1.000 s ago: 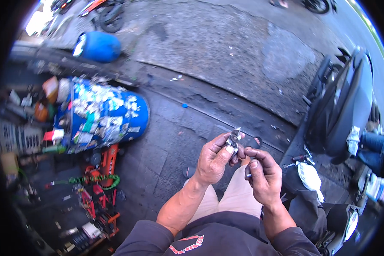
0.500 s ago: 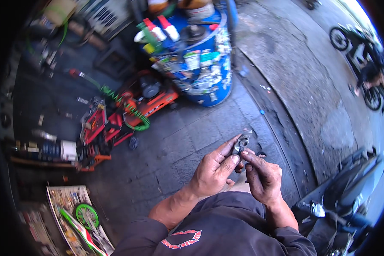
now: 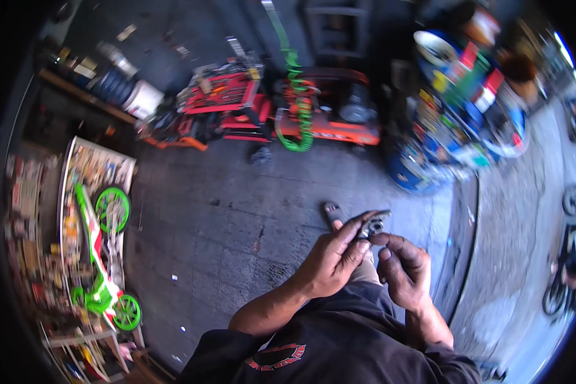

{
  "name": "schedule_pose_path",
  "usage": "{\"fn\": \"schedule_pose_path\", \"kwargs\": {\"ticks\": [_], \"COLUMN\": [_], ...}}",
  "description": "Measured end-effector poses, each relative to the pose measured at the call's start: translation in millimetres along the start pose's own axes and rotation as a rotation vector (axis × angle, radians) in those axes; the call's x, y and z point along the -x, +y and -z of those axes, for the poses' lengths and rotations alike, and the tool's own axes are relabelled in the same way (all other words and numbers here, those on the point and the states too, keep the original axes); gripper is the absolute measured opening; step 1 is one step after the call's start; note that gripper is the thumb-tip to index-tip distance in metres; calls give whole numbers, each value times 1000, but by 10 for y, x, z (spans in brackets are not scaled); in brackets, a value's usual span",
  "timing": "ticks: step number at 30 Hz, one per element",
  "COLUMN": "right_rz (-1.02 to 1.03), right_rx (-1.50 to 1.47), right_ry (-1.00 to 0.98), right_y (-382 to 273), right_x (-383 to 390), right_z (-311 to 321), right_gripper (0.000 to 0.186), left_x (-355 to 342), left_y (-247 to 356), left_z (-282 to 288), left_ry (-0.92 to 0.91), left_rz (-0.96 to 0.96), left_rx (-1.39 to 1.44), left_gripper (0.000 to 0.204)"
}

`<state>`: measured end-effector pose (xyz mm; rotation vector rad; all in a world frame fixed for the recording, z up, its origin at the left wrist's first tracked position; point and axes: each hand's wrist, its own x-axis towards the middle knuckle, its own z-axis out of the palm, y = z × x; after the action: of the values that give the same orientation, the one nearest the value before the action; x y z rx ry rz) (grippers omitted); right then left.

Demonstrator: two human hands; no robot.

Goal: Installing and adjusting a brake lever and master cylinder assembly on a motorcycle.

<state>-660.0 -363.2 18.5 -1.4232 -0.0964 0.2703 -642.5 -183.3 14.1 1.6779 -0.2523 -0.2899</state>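
A small grey metal part with a round hole sits in front of my body. My left hand grips it between thumb and fingers, the fingers lying along its far side. My right hand is curled beside it, index fingertip at the part's lower edge and thumb just below. Whether anything small lies between those right fingertips is too blurred to make out. Both hands have dark grime on the fingers.
Ahead are a red tool trolley, an orange compressor and a coiled green hose. A cluttered blue drum stands ahead right. On the left, a green-wheeled toy motorcycle hangs on a board. Past the kerb, a person is near a motorcycle.
My view has swung left, so the drum and trolley now appear further right and the parked scooter has left view. My hands still hold the metal part together, lower in the picture.
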Motion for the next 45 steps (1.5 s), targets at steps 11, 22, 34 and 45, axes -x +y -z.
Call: {"fn": "schedule_pose_path", "kwargs": {"ticks": [11,22,34,45], "right_rz": [-197,-575,144,-378], "right_rx": [148,69,720,1667], "right_ry": [-677,-397,54,198], "right_y": [160,1542,2510,3053], "right_x": [-2615,-4460,-7601,-10741], "right_z": [-1833,-3515,-4268,-4806], "right_gripper": [35,27,28,37], "left_x": [-39,410,-825,-1730], "left_y": [-683,-1502,-2115,-2352], "left_z": [2416,4716,7365,8958], "left_ry": [712,1027,831,843], "left_rz": [169,389,490,618], "left_rx": [267,539,499,517], "left_gripper": [24,35,33,45]}}
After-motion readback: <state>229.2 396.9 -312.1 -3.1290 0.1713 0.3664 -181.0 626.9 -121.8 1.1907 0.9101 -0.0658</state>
